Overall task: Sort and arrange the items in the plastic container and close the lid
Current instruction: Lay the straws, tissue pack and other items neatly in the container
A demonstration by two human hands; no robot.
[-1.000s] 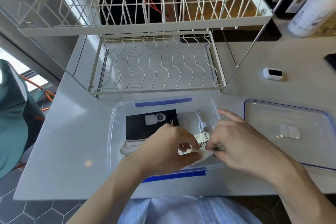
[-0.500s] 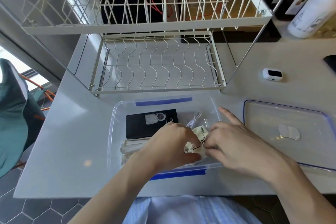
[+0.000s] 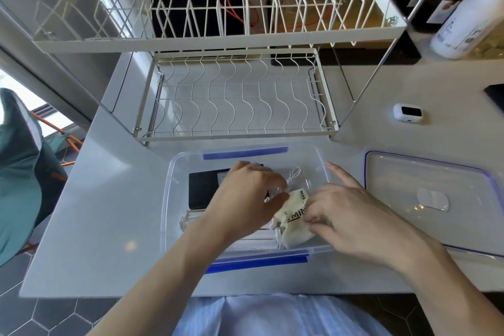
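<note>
Presently, the clear rectangular plastic container with blue latches (image 3: 174, 199) sits open on the smooth grey counter (image 3: 109, 213), below a white wire dish rack (image 3: 234, 101). Inside lie a flat black rectangular box (image 3: 203, 188), a thin white cord (image 3: 294, 174) and a soft cream cloth pouch with black lettering (image 3: 293, 219). Left hand (image 3: 248, 196) and right hand (image 3: 351, 215) both pinch the pouch with curled fingers. Its clear lid (image 3: 436, 180) lies flat alongside, right.

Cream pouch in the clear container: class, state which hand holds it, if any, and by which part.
Both hands. The right hand pinches the cream pouch at its right edge; the left hand grips its upper left corner.
</note>
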